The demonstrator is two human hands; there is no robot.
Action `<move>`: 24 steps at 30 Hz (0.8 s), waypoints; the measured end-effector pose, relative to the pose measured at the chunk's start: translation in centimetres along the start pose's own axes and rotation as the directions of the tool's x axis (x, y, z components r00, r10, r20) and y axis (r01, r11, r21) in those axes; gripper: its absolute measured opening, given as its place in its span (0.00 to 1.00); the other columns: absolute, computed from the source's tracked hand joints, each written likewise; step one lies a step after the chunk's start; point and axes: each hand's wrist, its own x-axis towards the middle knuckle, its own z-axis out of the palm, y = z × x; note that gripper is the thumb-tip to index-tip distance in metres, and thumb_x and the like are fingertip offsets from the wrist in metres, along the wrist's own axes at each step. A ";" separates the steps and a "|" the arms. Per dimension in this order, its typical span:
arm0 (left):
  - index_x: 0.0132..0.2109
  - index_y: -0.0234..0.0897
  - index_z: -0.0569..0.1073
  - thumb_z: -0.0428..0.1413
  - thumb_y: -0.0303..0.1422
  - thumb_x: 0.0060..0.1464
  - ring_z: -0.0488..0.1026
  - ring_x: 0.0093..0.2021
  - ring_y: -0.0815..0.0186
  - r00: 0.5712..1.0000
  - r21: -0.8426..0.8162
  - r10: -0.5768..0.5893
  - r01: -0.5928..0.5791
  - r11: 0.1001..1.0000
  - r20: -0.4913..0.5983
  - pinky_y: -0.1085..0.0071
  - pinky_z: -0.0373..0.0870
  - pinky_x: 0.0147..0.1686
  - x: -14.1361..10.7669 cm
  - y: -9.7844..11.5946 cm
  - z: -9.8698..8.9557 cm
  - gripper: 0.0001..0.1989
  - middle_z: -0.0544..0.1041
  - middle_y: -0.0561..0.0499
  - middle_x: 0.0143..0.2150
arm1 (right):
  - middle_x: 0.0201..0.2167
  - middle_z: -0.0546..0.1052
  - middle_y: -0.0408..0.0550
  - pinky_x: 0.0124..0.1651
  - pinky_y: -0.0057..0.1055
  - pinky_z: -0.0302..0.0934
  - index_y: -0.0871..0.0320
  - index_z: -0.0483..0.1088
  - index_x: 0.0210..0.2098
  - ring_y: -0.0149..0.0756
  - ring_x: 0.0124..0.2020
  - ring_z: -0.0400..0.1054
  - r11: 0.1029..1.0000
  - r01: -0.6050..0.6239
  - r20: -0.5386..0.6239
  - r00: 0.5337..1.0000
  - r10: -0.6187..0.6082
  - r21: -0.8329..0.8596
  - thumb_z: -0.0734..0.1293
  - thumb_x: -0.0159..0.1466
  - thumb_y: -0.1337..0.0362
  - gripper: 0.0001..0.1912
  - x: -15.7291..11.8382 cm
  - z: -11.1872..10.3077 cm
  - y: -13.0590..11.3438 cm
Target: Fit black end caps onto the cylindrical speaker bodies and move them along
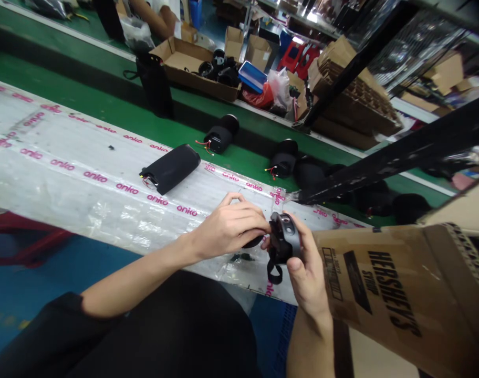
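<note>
Black plastic housing [283, 237] is held up just above the bench at lower centre, with a black strap loop [274, 273] hanging beneath it. The person's right hand [307, 273] closes around the housing in a narrow, firm grip, thumb on the near side. The left hand [227, 228] curls over a dark round part [253, 242] pressed close against the housing; the fingers hide the join, so it cannot be told whether the two are fastened. Both hands are above a clear plastic sheet [105, 178] printed with pink "anko" lettering and spread over the bench. Farther along that sheet lies a black fabric-covered cylinder [170, 168], its red and yellow wires showing at one end. Beyond it, a green conveyor belt [85, 97] carries a row of similar black cylinders, such as one [219, 135] with loose red wires; the farther ones are dim and partly blocked by a black metal rack bar [381, 163]. An open cardboard carton [180, 60] holds more black parts. A brown carton flap [361, 325] printed "Hershey's Syrup" fills the right foreground. A co-worker's arm [153, 16] shows at the top edge.
</note>
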 end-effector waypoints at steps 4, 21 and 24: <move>0.49 0.40 0.78 0.59 0.32 0.71 0.83 0.48 0.61 0.994 -0.067 -0.102 0.099 0.993 -0.032 0.58 0.64 0.59 -0.1 -0.1 0.0 0.03 0.87 0.51 0.45 | 0.64 0.77 0.55 0.54 0.51 0.76 0.47 0.69 0.70 0.56 0.56 0.78 0.988 -0.042 0.068 0.997 0.033 0.149 0.70 0.67 0.36 0.38 0.4 -0.2 -0.1; 0.63 0.41 0.74 0.50 0.49 0.73 0.70 0.71 0.51 0.854 -0.775 -0.516 0.372 0.512 0.069 0.53 0.65 0.72 -3.4 -1.8 0.6 0.23 0.76 0.41 0.67 | 0.54 0.71 0.58 0.65 0.67 0.58 0.50 0.57 0.75 0.59 0.55 0.64 0.890 -0.071 -0.130 0.991 0.013 -0.451 0.76 0.55 0.32 0.57 1.0 6.7 -2.3; 0.62 0.41 0.77 0.48 0.48 0.74 0.75 0.65 0.54 0.842 -0.669 -0.528 0.456 0.587 0.110 0.57 0.68 0.68 -2.7 -1.7 0.4 0.23 0.80 0.44 0.63 | 0.59 0.69 0.54 0.66 0.59 0.60 0.45 0.53 0.77 0.52 0.58 0.65 0.970 -0.135 -0.088 0.989 0.119 -0.202 0.64 0.71 0.39 0.40 0.3 5.3 -1.2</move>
